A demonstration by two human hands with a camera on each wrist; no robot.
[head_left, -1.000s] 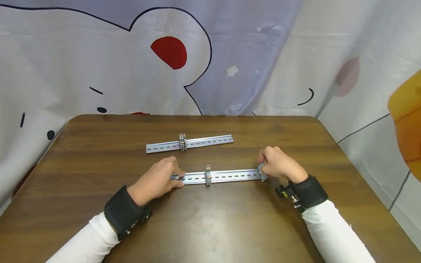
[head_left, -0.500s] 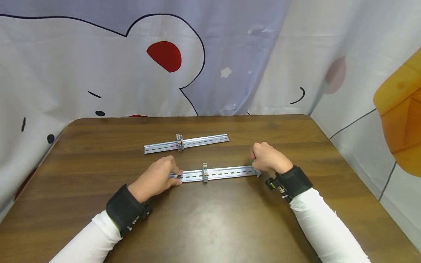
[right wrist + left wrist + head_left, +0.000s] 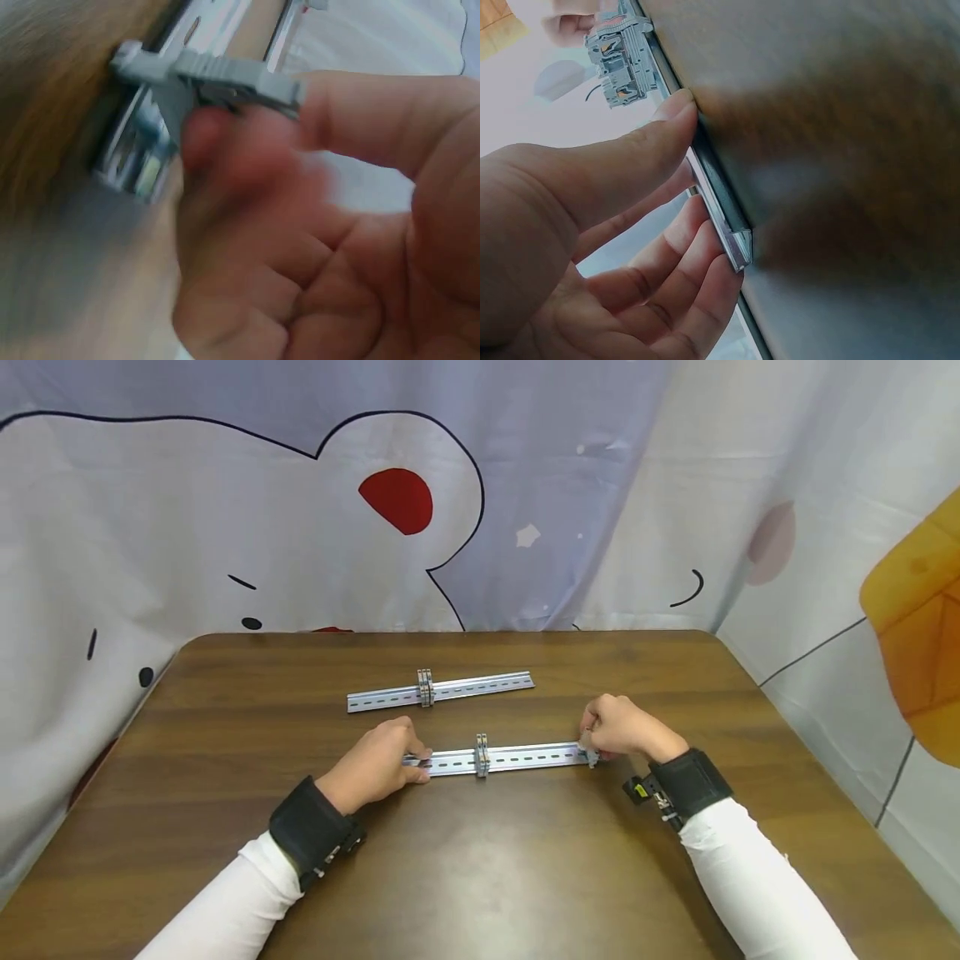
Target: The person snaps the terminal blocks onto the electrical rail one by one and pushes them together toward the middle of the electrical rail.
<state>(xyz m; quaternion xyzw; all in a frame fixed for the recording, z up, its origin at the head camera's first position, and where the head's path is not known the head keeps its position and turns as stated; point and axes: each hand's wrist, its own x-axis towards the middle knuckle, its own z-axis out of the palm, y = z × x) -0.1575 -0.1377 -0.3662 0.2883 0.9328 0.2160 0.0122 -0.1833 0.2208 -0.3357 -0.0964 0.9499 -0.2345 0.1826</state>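
My left hand grips the left end of a slotted metal DIN rail. In the left wrist view, the thumb lies on one edge and the fingers bend against the other. Slim grey terminal blocks stand on the rail left of its middle. At the right end, my right hand pinches a grey plastic end bracket. The right wrist view shows this end bracket across the rail, with the fingertips blurred; whether it is fully seated I cannot tell.
Behind lies a second DIN rail, slightly slanted, with several terminal blocks clipped near its middle. Both rails lie on a brown wooden table. A printed curtain hangs along the table's far edge.
The right hand stays at the rail's right end; its fingers have shifted, showing more of the end bracket. The left hand keeps its grip. The head view has shifted slightly.
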